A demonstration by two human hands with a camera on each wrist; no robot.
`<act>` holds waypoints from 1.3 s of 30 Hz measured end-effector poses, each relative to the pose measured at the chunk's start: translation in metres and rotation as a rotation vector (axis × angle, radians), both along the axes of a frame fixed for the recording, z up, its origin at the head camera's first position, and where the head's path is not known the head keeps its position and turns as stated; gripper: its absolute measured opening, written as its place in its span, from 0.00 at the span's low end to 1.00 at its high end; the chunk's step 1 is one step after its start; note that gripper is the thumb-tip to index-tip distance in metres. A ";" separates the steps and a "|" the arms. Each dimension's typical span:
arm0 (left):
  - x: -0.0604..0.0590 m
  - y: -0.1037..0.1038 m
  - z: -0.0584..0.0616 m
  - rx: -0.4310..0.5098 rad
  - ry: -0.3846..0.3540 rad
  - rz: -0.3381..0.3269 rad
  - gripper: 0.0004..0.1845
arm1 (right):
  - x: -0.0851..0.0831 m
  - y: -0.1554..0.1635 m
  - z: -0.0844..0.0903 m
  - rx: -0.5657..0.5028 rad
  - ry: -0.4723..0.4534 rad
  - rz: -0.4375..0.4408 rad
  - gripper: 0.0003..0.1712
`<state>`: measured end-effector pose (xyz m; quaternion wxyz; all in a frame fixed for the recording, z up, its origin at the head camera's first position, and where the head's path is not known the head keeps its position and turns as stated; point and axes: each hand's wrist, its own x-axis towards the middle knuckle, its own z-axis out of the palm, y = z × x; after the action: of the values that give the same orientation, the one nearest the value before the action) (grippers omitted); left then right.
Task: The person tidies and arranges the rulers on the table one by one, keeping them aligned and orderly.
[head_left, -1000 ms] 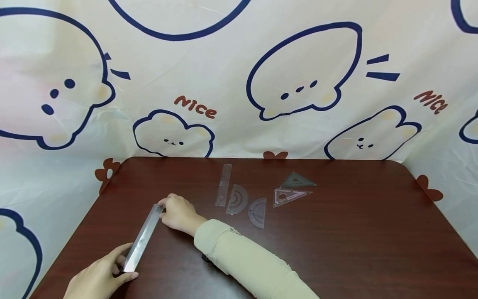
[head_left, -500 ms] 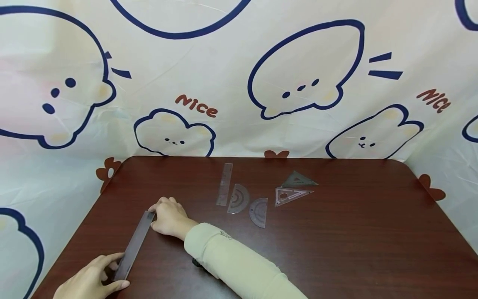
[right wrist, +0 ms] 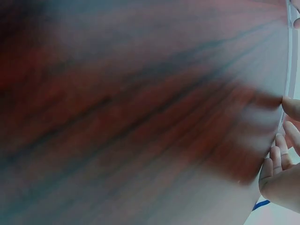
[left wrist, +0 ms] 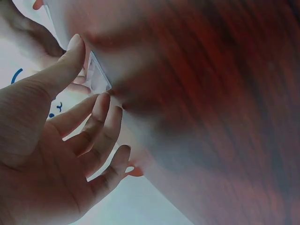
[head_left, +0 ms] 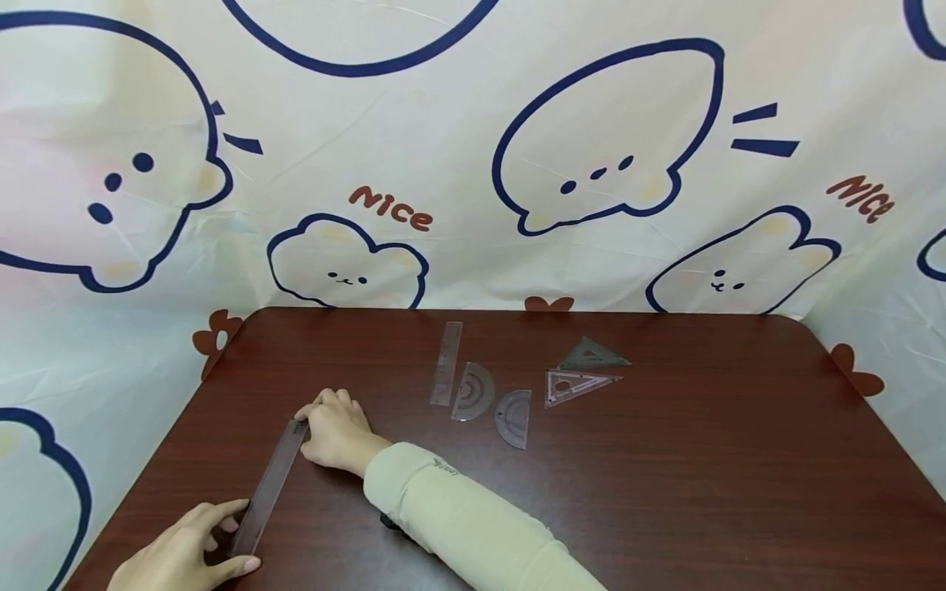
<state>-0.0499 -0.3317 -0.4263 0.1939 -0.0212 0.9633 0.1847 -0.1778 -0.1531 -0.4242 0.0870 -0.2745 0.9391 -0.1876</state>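
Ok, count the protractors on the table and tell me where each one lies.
2. One protractor lies beside the short clear ruler; the other protractor lies just right of it, nearer the camera. None looks hidden.

A long ruler (head_left: 269,484) lies on the table's (head_left: 702,460) left front, a hand at each end — behind and right lie a short ruler (head_left: 447,363), two protractors (head_left: 473,391), two set squares (head_left: 580,383).

Dark red-brown woodgrain table (head_left: 665,460); cream backdrop (head_left: 443,123) with navy cartoon outlines.
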 end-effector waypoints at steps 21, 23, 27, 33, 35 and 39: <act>-0.013 0.074 0.032 -0.065 0.323 -0.014 0.10 | -0.026 0.043 0.018 -0.182 -0.068 0.056 0.11; -0.015 0.081 0.032 -0.065 0.388 -0.048 0.08 | -0.031 0.052 0.018 -0.200 -0.086 0.046 0.10; -0.022 0.092 0.033 -0.074 0.488 -0.106 0.07 | -0.040 0.067 0.019 -0.234 -0.097 0.046 0.10; -0.039 0.108 0.034 -0.083 0.544 -0.187 0.07 | -0.054 0.088 0.017 -0.238 -0.092 0.070 0.10; -0.045 0.113 0.034 -0.077 0.542 -0.200 0.07 | -0.058 0.095 0.017 -0.233 -0.096 0.075 0.10; -0.055 0.120 0.035 -0.058 0.541 -0.214 0.07 | -0.063 0.109 0.020 -0.220 -0.090 0.062 0.11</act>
<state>-0.1047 -0.2113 -0.3915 -0.0525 0.1252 0.9816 0.1342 -0.2413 -0.0442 -0.4040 0.1041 -0.3025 0.8991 -0.2988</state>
